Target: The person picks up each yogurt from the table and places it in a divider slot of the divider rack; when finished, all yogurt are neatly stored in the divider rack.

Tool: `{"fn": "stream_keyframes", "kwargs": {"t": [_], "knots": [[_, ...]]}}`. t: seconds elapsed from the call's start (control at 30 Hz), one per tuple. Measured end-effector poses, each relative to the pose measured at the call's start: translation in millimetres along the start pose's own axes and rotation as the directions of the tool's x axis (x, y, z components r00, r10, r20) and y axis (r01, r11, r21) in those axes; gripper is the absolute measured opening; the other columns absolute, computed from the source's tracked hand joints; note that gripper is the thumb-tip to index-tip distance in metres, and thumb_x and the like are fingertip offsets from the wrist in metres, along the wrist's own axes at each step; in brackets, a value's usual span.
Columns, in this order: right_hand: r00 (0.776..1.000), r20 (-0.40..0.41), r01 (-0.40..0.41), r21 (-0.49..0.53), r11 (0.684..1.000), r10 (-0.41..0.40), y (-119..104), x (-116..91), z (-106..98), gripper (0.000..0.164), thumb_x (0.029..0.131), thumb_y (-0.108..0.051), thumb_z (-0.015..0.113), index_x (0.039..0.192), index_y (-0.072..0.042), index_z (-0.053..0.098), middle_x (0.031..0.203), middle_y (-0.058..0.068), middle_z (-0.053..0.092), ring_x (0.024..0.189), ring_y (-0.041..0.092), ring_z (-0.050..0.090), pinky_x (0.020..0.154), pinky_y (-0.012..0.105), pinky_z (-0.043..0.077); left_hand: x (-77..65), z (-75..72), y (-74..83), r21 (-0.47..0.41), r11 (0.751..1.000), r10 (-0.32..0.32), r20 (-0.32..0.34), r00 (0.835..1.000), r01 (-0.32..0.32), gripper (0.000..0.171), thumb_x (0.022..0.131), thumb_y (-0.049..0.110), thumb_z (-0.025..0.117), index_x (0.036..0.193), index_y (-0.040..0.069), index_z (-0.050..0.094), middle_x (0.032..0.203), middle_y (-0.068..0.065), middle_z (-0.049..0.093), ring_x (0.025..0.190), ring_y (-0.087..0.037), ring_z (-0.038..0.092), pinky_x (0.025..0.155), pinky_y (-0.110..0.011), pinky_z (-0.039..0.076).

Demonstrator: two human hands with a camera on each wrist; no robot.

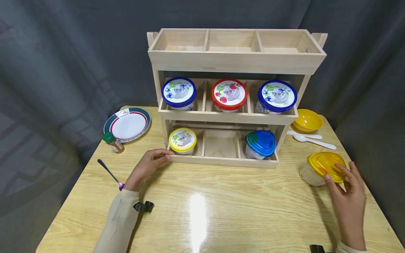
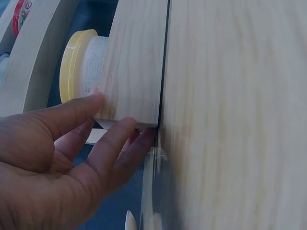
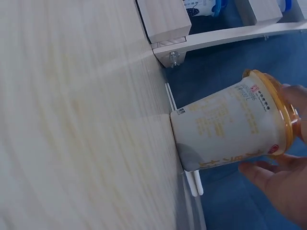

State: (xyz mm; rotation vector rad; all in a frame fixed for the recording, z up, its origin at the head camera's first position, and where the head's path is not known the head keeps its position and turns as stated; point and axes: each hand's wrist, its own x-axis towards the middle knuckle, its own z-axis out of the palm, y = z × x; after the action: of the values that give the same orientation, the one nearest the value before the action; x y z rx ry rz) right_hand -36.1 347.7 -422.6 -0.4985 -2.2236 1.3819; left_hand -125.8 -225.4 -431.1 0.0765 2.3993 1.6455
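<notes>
At the right of the table stands a white paper cup (image 1: 311, 174) with a domed see-through yellow lid (image 1: 326, 164). My right hand (image 1: 349, 195) holds it by the lid, thumb on the near side and fingers over the far side. In the right wrist view the cup's base (image 3: 180, 143) appears to be on the table. With my left hand (image 1: 148, 165) I grip the front left corner of the wooden rack's (image 1: 221, 161) bottom tier. Close to those fingers, a yellow-lidded tub (image 1: 182, 140) sits in the bottom left compartment.
The middle tier holds blue-lidded tubs (image 1: 179, 92) and a red-lidded tub (image 1: 229, 95). A blue-domed cup (image 1: 260, 144) sits bottom right. Left are a plate (image 1: 129, 124), a green-capped spice bottle (image 1: 113, 142) and a spoon (image 1: 109, 172). Right are a yellow bowl (image 1: 307, 120) and white utensils (image 1: 314, 141).
</notes>
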Motion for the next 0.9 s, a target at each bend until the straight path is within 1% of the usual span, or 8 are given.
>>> {"fn": "stream_keyframes", "kwargs": {"t": [0.07, 0.2, 0.3, 0.4, 0.47, 0.57, 0.73, 0.9], "knots": [[1.000, 0.004, -0.006, -0.002, 1.000, 0.006, 0.7, 0.1, 0.5, 0.050, 0.106, 0.001, 0.067, 0.154, -0.006, 0.060, 0.176, 0.008, 0.028, 0.158, 0.028, 0.035, 0.092, 0.002, 0.039, -0.1, 0.1, -0.2, 0.000, 1.000, 0.000, -0.004, 1.000, 0.000, 0.028, 0.110, 0.010, 0.063, 0.132, -0.006, 0.072, 0.141, -0.026, 0.066, 0.119, -0.027, 0.061, 0.095, -0.026, 0.051], [1.000, 0.004, -0.015, -0.003, 1.000, 0.015, 0.9, -0.1, 1.5, 0.049, 0.106, 0.001, 0.067, 0.154, -0.007, 0.060, 0.175, 0.011, 0.032, 0.153, 0.032, 0.044, 0.092, 0.003, 0.041, -0.2, 0.0, 0.3, -0.005, 1.000, -0.001, -0.008, 1.000, 0.001, 0.028, 0.111, 0.009, 0.063, 0.132, -0.007, 0.072, 0.140, -0.026, 0.066, 0.117, -0.025, 0.061, 0.093, -0.025, 0.051], [1.000, -0.003, -0.012, -0.011, 1.000, 0.012, 1.6, -0.6, 2.1, 0.047, 0.107, -0.002, 0.067, 0.153, -0.008, 0.061, 0.174, 0.012, 0.035, 0.151, 0.031, 0.047, 0.092, 0.003, 0.042, -0.1, 0.0, 0.6, -0.008, 1.000, -0.002, -0.005, 1.000, 0.002, 0.028, 0.111, 0.009, 0.063, 0.132, -0.007, 0.072, 0.141, -0.026, 0.066, 0.118, -0.025, 0.061, 0.094, -0.024, 0.051], [1.000, -0.015, -0.012, -0.016, 1.000, 0.012, 2.8, -1.5, 1.7, 0.045, 0.107, -0.004, 0.067, 0.152, -0.008, 0.063, 0.174, 0.010, 0.036, 0.151, 0.030, 0.047, 0.093, 0.004, 0.043, 0.0, 0.3, 0.3, -0.004, 1.000, -0.002, -0.001, 1.000, 0.002, 0.028, 0.111, 0.009, 0.062, 0.133, -0.006, 0.072, 0.142, -0.026, 0.065, 0.122, -0.028, 0.061, 0.097, -0.026, 0.050], [0.999, -0.025, -0.022, 0.003, 1.000, 0.022, 2.9, -1.6, 1.4, 0.043, 0.107, -0.003, 0.067, 0.150, -0.008, 0.064, 0.174, 0.008, 0.037, 0.152, 0.028, 0.046, 0.094, 0.004, 0.044, -0.1, 0.6, 0.4, -0.005, 1.000, 0.000, -0.001, 1.000, 0.000, 0.028, 0.111, 0.009, 0.062, 0.133, -0.006, 0.072, 0.144, -0.026, 0.064, 0.126, -0.031, 0.060, 0.098, -0.027, 0.050], [0.999, -0.037, -0.032, 0.057, 0.998, 0.034, 2.0, -1.7, 1.1, 0.043, 0.106, 0.001, 0.067, 0.148, -0.007, 0.066, 0.174, 0.005, 0.038, 0.154, 0.025, 0.043, 0.096, 0.005, 0.045, -0.2, 1.1, 0.4, -0.010, 1.000, 0.004, -0.002, 1.000, -0.004, 0.028, 0.111, 0.009, 0.063, 0.133, -0.006, 0.072, 0.145, -0.027, 0.064, 0.127, -0.032, 0.060, 0.098, -0.026, 0.050], [0.998, -0.060, 0.018, 0.097, 0.995, -0.012, -2.9, -3.1, 0.4, 0.045, 0.103, 0.008, 0.067, 0.146, -0.003, 0.066, 0.173, 0.005, 0.039, 0.156, 0.024, 0.042, 0.094, 0.004, 0.044, 0.0, 1.3, 0.2, -0.031, 1.000, 0.002, -0.006, 1.000, -0.002, 0.028, 0.110, 0.008, 0.063, 0.132, -0.008, 0.071, 0.143, -0.027, 0.064, 0.123, -0.028, 0.061, 0.096, -0.022, 0.050], [0.996, -0.061, 0.076, 0.088, 0.993, -0.071, -9.6, -6.0, -1.3, 0.044, 0.102, 0.010, 0.067, 0.146, 0.000, 0.065, 0.173, 0.005, 0.039, 0.155, 0.026, 0.042, 0.094, 0.005, 0.045, -0.3, 1.4, 0.5, -0.041, 0.999, -0.002, -0.008, 1.000, 0.001, 0.028, 0.110, 0.007, 0.063, 0.132, -0.009, 0.071, 0.142, -0.027, 0.065, 0.119, -0.023, 0.061, 0.095, -0.021, 0.050]]}}
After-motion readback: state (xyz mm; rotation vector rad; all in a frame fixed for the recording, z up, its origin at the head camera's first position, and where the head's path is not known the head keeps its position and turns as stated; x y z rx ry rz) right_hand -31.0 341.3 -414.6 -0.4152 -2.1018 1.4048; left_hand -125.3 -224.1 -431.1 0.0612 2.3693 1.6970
